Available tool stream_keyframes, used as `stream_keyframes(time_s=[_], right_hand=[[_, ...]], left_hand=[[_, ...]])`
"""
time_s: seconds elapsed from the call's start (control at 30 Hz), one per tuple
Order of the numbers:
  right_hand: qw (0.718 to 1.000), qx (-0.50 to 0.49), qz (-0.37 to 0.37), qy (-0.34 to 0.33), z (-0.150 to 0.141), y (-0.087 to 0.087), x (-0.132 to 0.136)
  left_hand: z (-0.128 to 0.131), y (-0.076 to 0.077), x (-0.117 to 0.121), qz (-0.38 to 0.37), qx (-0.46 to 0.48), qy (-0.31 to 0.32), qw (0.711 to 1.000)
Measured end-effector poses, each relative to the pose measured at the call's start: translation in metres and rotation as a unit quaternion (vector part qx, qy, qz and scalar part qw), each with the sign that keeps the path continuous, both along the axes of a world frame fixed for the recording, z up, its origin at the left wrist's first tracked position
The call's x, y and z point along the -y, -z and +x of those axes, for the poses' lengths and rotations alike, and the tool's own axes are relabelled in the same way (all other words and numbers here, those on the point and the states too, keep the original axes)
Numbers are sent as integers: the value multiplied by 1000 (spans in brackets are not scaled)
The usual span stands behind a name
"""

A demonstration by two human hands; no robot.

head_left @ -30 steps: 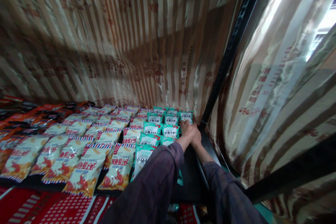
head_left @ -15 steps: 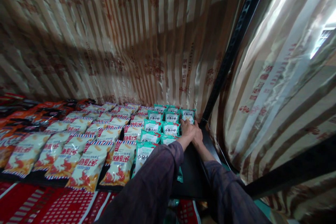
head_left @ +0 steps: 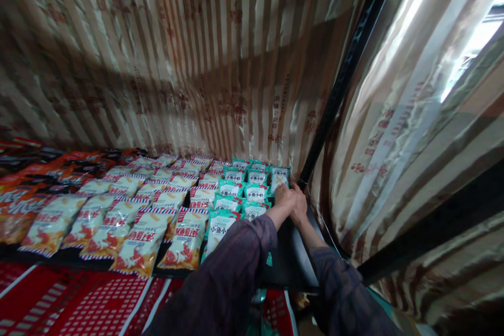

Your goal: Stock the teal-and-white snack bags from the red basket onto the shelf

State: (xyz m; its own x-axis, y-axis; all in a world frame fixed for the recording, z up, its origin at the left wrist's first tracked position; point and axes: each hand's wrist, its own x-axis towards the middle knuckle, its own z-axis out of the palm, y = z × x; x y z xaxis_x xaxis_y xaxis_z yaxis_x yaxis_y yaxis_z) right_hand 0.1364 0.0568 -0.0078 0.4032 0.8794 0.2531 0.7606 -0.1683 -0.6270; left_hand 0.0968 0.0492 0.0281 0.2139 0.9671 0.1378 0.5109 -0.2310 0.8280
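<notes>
At the back right of the shelf, a small green snack bag leans upright by the curtain, its front showing more fully than its neighbours'. Just before it is my left hand, fingers curled and overlapping the bag's lower part. Pressed alongside on the right is my right hand, also curled. What either hand grips, if anything, is hidden behind the knuckles. Left of my hands stand rows of matching green bags, one behind another. My left sleeve covers part of the front ones.
White-and-orange snack bags fill the middle of the black shelf; orange packs lie farther left. A striped curtain hangs behind. The black post rises close to my right hand. Red baskets are below.
My hands have drawn slightly back and down from the rear green bag, uncovering more of its front. The camera view has shifted a little, with an upper black beam now showing.
</notes>
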Motion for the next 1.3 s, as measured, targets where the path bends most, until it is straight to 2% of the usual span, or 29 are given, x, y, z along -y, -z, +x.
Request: stream_keyframes(time_s=[0.1, 0.27, 0.33, 0.4, 0.47, 0.57, 0.67, 0.73, 0.87, 0.97, 1.1, 1.3], right_hand=[[999, 8, 19, -29, -8, -10, 20], [997, -3, 44, -57, -24, -25, 71], [994, -20, 68, -78, -31, -28, 97], [990, -36, 94, -98, -42, -26, 127], [984, -50, 120, -119, -57, -19, 161], [976, -79, 119, -163, -86, 6, 212], [978, -97, 54, -178, -118, 40, 251], [976, -93, -13, -196, -135, 65, 266], [961, -49, -140, -233, -163, 104, 276], [956, -43, -167, -237, -179, 122, 277], [954, -46, -178, -235, -191, 133, 278], [961, -43, -177, -210, -187, 141, 279]], left_hand=[[-14, -8, 15, -35, -15, -35, 999], [-62, -26, 51, -76, 18, -2, 997], [-81, -28, 74, -81, 52, 15, 995], [-100, -23, 100, -79, 81, 36, 993], [-121, -10, 129, -83, 101, 52, 990], [-156, 20, 172, -111, 111, 61, 986], [-190, 56, 207, -166, 88, 50, 981], [-210, 77, 224, -217, 51, 42, 974], [-238, 108, 242, -269, -44, -8, 962], [-252, 125, 248, -296, -72, -41, 952], [-263, 140, 249, -312, -93, -70, 943], [-263, 146, 248, -327, -124, -66, 934]])
